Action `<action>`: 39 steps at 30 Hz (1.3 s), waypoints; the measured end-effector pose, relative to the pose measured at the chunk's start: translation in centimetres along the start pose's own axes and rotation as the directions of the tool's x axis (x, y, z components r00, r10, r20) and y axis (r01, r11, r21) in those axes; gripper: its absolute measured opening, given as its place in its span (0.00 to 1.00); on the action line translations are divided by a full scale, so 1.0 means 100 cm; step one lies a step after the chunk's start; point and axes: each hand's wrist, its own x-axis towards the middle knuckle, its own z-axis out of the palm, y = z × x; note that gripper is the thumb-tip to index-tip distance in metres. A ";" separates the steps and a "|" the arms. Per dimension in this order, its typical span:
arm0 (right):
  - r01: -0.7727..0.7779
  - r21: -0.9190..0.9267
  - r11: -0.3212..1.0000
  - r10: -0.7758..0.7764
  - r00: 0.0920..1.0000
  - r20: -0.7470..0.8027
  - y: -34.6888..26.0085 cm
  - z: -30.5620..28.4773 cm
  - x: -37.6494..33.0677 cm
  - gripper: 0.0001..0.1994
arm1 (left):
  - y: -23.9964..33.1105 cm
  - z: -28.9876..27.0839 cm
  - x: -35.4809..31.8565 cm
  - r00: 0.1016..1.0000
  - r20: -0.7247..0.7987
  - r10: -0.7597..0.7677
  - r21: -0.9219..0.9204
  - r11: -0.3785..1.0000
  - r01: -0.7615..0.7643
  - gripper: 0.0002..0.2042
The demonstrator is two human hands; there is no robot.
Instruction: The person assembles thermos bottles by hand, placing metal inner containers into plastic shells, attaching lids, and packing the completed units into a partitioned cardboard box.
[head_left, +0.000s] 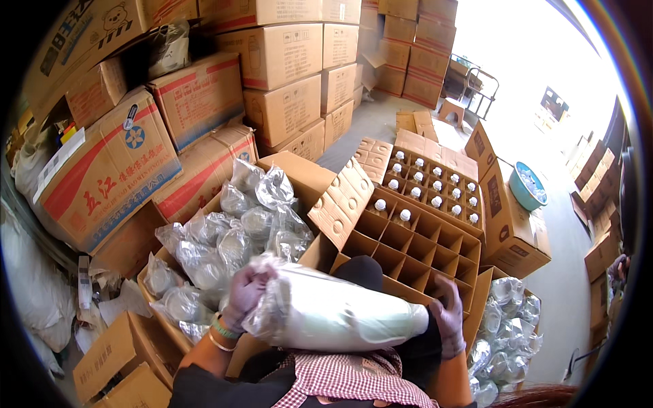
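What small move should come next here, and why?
Probably close the right hand gently around the right end of the pale cylinder. The left hand grips the clear plastic at the other end, while the right hand's fingers look spread beside its end; a second hold would likely steady it. Whether the right hand touches it, I can't tell.

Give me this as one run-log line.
left hand: grips wrapped cylinder, left end | right hand: open beside right end | divided carton: ahead, part-filled
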 end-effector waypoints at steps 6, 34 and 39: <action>-0.461 0.707 0.537 0.388 0.879 0.278 -0.018 0.052 -0.025 0.59 | -0.071 -0.069 -0.004 0.885 -0.359 -0.295 -0.099 0.955 0.278 0.09; 0.615 -0.602 0.510 -0.051 0.720 0.692 -0.198 0.276 0.369 0.43 | -0.272 -0.097 0.279 0.819 0.178 -0.545 -0.131 0.812 0.569 0.20; 0.415 -0.709 0.570 0.096 0.824 0.559 -0.120 0.306 0.391 0.39 | -0.347 -0.139 0.299 0.763 0.617 -0.193 0.629 0.704 -0.330 0.19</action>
